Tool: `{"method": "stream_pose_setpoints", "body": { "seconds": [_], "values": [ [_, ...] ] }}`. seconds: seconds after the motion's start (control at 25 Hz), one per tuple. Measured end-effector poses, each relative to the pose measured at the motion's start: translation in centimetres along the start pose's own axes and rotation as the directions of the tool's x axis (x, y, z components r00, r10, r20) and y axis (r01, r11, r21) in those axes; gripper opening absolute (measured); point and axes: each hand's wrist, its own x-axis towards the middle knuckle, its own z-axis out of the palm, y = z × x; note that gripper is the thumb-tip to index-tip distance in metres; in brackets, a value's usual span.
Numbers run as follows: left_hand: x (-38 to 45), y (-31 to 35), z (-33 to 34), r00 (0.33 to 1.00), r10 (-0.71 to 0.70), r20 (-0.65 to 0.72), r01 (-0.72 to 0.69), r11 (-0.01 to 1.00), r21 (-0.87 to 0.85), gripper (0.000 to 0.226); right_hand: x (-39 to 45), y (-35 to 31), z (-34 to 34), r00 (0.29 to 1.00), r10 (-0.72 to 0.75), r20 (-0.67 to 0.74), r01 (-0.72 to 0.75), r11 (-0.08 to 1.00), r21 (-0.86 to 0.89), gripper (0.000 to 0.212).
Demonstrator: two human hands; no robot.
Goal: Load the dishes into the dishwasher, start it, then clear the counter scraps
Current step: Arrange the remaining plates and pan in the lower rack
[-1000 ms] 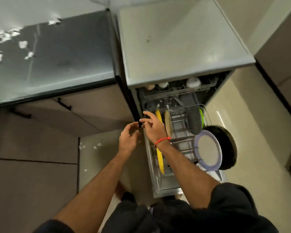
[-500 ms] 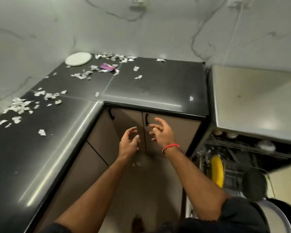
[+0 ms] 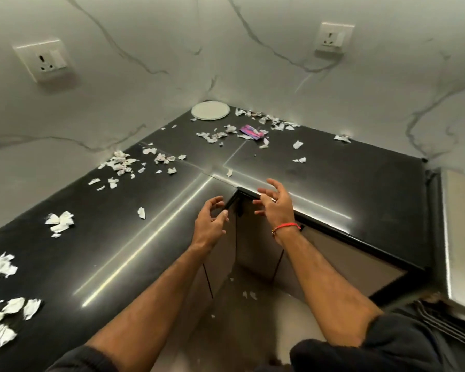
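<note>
A black L-shaped counter [image 3: 333, 178] fills the view, strewn with torn white paper scraps [image 3: 121, 163] along the left arm and in the far corner. A white plate [image 3: 210, 110] lies flat in that corner, with a pink wrapper [image 3: 251, 132] to its right. My left hand [image 3: 209, 220] and my right hand [image 3: 274, 204], which has a red thread at the wrist, hover side by side over the counter's inner corner. Both have loosely spread fingers and hold nothing. The dishwasher's grey top [image 3: 462, 237] shows at the right edge, its rack barely visible below.
Marble walls carry two sockets [image 3: 45, 60], [image 3: 332, 38]. Brown cabinet doors [image 3: 255, 245] stand under the counter. A few scraps lie on the floor [image 3: 249, 295] between my arms. More scraps [image 3: 61, 221] sit near the left edge.
My view has swung left and up from the open dishwasher to the counter corner. Both hands left the rack and rose, empty, toward the counter's inner edge.
</note>
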Motion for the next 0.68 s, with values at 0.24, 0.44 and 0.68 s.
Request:
{"method": "stream_pose_setpoints", "body": {
  "seconds": [0.24,0.44,0.68],
  "values": [
    [9.1,1.4,0.7,0.998,0.007,-0.070,-0.006,1.000,0.007,0.038,10.4,0.0,1.8,0.997,0.012,0.070,-0.010,1.000,-0.025,0.036],
    [17.4,2.0,2.8,0.985,-0.042,-0.164,0.044,0.999,0.007,0.036,20.2,-0.8,2.4,0.988,0.059,0.143,-0.050,0.997,-0.064,0.036],
    [25.2,2.9,3.5,0.970,-0.046,-0.238,0.056,0.998,0.036,0.034,30.5,-2.3,3.9,0.977,0.102,0.187,-0.094,0.994,-0.052,0.036]
  ]
}}
